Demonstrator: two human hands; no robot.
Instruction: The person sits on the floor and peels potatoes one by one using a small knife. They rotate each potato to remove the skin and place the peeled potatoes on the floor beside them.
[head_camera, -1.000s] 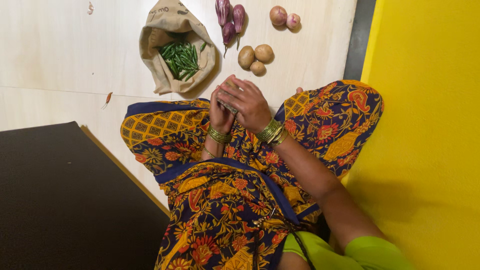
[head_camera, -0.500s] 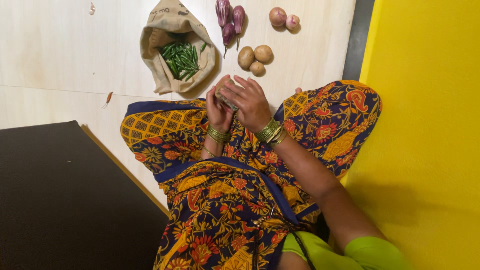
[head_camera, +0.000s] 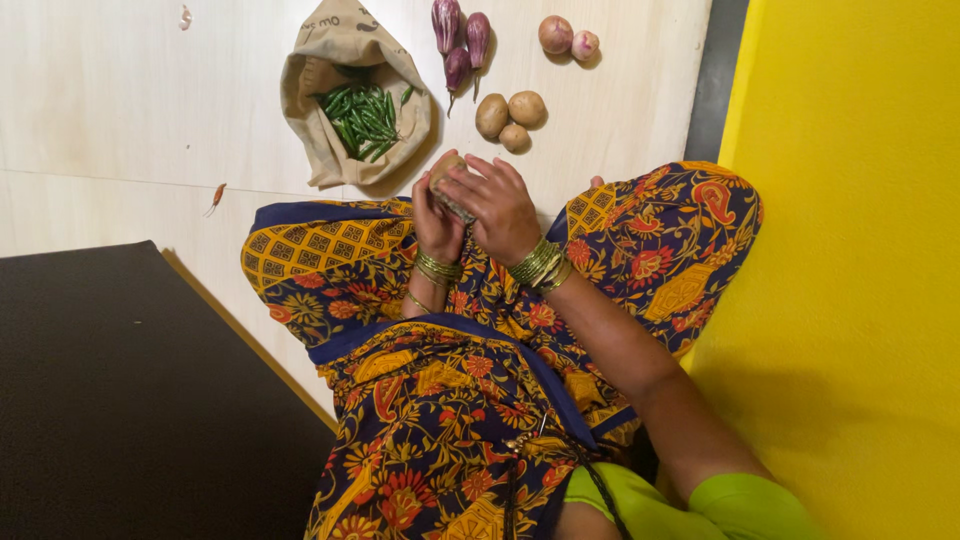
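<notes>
My left hand (head_camera: 436, 226) and my right hand (head_camera: 499, 207) meet above my lap, both closed around a small brownish, potato-like lump (head_camera: 446, 176). The lump sticks out at the fingertips, and the fingers hide its lower part. My right fingers lie across it from the right while my left palm cups it from the left. Gold bangles ring both wrists. Just beyond the hands, three potatoes (head_camera: 509, 113) lie on the pale floor.
An open cloth bag (head_camera: 340, 60) holding green chillies (head_camera: 362, 120) lies ahead to the left. Three purple aubergines (head_camera: 460, 38) and two onions (head_camera: 568, 38) lie farther out. A lone red chilli (head_camera: 215, 197) is at left, a dark mat (head_camera: 110, 400) at lower left, and a yellow wall (head_camera: 860, 270) at right.
The hands have turned slightly. The lump has come up to the fingertips and shows more, and my right fingers have spread a little over it.
</notes>
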